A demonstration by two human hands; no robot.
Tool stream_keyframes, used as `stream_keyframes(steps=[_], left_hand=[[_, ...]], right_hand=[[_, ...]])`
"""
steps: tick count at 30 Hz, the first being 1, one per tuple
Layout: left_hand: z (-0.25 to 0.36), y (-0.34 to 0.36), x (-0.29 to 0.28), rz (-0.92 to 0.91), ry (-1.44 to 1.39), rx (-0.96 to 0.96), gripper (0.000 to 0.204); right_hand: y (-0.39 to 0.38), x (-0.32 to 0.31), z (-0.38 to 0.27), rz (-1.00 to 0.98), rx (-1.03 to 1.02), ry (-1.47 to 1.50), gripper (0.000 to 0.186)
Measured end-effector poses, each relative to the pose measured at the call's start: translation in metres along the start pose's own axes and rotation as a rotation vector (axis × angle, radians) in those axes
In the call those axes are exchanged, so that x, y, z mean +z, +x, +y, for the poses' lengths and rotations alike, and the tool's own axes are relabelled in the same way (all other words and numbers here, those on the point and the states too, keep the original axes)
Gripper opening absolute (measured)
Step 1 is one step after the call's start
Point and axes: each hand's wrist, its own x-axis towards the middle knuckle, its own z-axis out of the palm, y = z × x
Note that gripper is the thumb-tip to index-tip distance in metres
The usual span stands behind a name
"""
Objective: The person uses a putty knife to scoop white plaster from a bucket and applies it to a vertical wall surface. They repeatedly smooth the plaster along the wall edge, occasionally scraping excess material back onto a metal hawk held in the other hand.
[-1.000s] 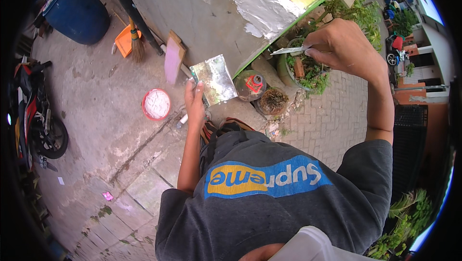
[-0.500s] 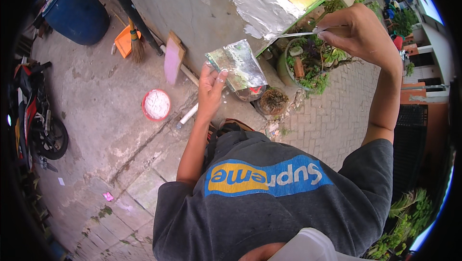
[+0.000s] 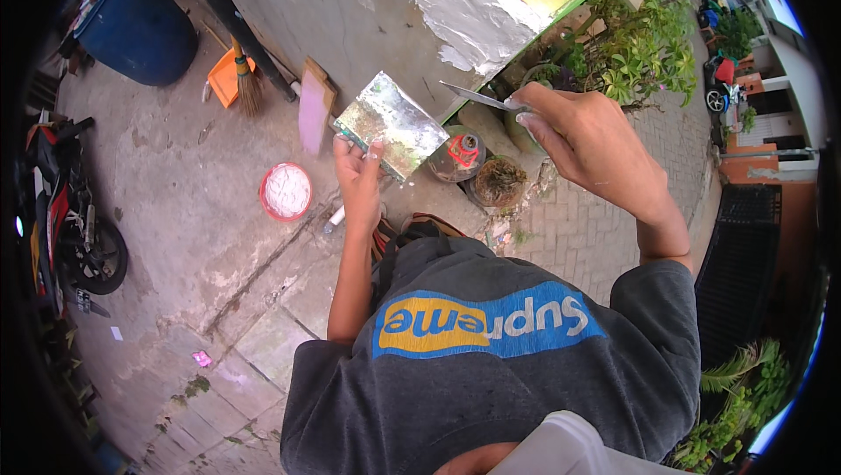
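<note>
My left hand (image 3: 357,179) grips the near edge of a flat rectangular board (image 3: 391,127), its face smeared with white paste. Between the fingers and thumb of my right hand (image 3: 589,142) is a putty knife (image 3: 475,95); its thin metal blade points left, above the board's right side and apart from it. My fingers hide its handle. Beyond both hands stands a grey wall (image 3: 307,11), partly coated with rough white plaster (image 3: 464,15). A red-rimmed tub of white paste (image 3: 286,191) sits on the ground to the left.
A pink-faced wooden board (image 3: 314,112) leans against the wall, near a broom (image 3: 249,92) and an orange dustpan (image 3: 229,77). At far left are a blue barrel (image 3: 140,28) and a motorcycle (image 3: 74,221). Potted plants (image 3: 498,184) and a round dark container (image 3: 451,160) stand below the wall's corner.
My right hand has swung left and nearer, bringing the putty knife from the wall's edge toward the board. My left hand and the board have shifted slightly left.
</note>
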Motion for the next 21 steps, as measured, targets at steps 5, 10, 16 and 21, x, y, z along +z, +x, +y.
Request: stream_keyframes(steps=[5,10,16,21], left_hand=[[0.002,-0.003,-0.006,0.014,0.035,0.001,0.041],[0.003,-0.004,-0.008,0.004,0.083,0.002,0.040],[-0.006,-0.003,-0.013,0.001,0.082,-0.006,0.040],[-0.004,-0.006,-0.010,0.011,0.101,-0.027,0.039]], right_hand=[[-0.008,0.007,0.001,0.098,0.139,0.052,0.015],[-0.010,0.008,0.006,0.168,0.137,0.103,0.011],[-0.004,0.001,0.014,0.117,0.157,0.096,0.008],[-0.007,-0.006,0.009,0.153,0.101,0.024,0.008]])
